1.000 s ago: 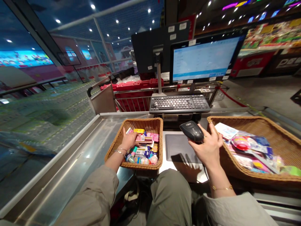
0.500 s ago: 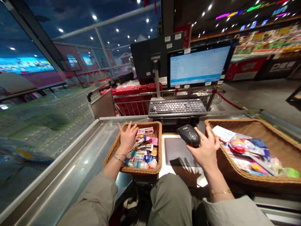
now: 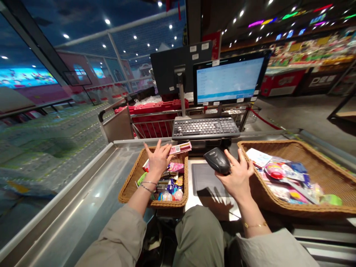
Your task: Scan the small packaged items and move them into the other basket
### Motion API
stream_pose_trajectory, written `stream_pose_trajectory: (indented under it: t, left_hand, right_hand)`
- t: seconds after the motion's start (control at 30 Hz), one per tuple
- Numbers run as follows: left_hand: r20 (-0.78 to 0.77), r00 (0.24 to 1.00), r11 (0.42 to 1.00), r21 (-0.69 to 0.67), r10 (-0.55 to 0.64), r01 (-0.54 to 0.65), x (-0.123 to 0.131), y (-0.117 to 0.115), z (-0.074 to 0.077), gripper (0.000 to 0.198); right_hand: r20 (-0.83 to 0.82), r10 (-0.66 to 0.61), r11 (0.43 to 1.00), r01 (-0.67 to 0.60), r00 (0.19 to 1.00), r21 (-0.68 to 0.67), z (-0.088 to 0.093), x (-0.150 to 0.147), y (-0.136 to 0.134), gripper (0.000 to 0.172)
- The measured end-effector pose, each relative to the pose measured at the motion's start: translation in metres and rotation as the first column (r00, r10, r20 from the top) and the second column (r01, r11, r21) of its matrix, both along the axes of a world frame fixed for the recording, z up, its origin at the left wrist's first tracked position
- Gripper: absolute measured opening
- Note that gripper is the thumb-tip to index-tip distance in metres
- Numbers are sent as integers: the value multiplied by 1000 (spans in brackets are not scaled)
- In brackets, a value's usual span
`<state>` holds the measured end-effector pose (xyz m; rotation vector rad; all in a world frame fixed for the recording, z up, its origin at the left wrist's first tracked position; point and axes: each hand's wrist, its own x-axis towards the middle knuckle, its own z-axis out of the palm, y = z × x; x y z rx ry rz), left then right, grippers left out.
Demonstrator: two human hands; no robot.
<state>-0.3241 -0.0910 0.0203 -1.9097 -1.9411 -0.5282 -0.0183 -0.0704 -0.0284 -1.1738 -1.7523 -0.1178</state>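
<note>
Head camera looks down on a stainless steel checkout desk, with the person's two hands above it. The left hand is spread, palm down, over a wicker basket heaped with small bright packaged goods. A flat pink packet sits tilted at the fingers, near the basket's far rim; whether the hand grips it is hard to tell. The right hand cradles a black handheld barcode scanner, fingers curled up around its underside, above a dark scan pad set in the desk between the two baskets. To the right, touching distance from that hand, a larger wicker tray holds toys in clear and colored packaging. Beyond the scan pad stand a black keyboard and a lit checkout monitor on a pole. Behind them, a wire shopping cart carries a red crate. Bracelets circle both wrists.
</note>
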Motion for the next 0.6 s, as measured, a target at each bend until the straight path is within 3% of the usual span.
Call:
stream_pose_trajectory:
  t: [0.33, 0.6]
  left_hand:
    - [55, 991, 992, 49, -121, 118, 50, 14, -3, 40]
    - [72, 986, 988, 52, -149, 145, 65, 23, -8, 43]
  right_hand:
    - [62, 31, 1000, -31, 998, 4, 2, 1, -4, 13]
    - [82, 35, 999, -36, 996, 12, 6, 1, -5, 10]
